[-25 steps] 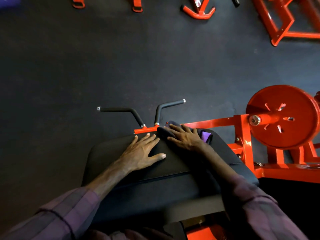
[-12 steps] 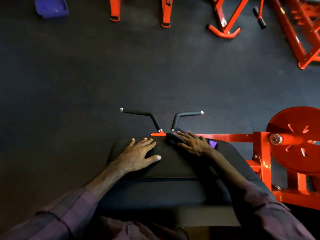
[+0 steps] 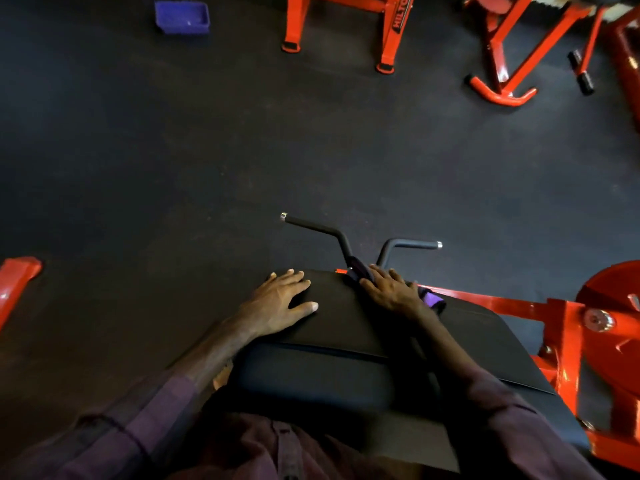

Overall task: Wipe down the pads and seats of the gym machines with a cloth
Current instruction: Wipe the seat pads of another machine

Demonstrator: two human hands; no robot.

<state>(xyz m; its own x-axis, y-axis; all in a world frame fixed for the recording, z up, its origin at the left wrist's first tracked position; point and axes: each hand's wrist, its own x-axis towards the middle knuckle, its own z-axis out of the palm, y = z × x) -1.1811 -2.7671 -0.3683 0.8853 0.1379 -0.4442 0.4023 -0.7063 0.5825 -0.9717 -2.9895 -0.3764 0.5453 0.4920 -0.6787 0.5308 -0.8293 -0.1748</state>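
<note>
A black padded seat (image 3: 339, 327) of an orange gym machine fills the lower middle of the view. My left hand (image 3: 277, 303) lies flat on the pad's far left part, fingers spread. My right hand (image 3: 389, 291) presses a dark purple cloth (image 3: 431, 299) onto the pad's far edge, fingers straight. The cloth pokes out past the fingertips by the handles and beside the wrist; the rest is hidden under the hand.
Two black handles (image 3: 346, 244) stick out beyond the pad. An orange frame and weight disc (image 3: 609, 317) stand at the right. More orange machine legs (image 3: 388, 39) line the far floor, with a blue basket (image 3: 181, 16) at far left. An orange part (image 3: 15, 278) sits at the left edge.
The view has tilted up, showing more floor and machines. My right hand with the cloth stays at the pad's far edge by the handles. My left hand remains flat on the pad.
</note>
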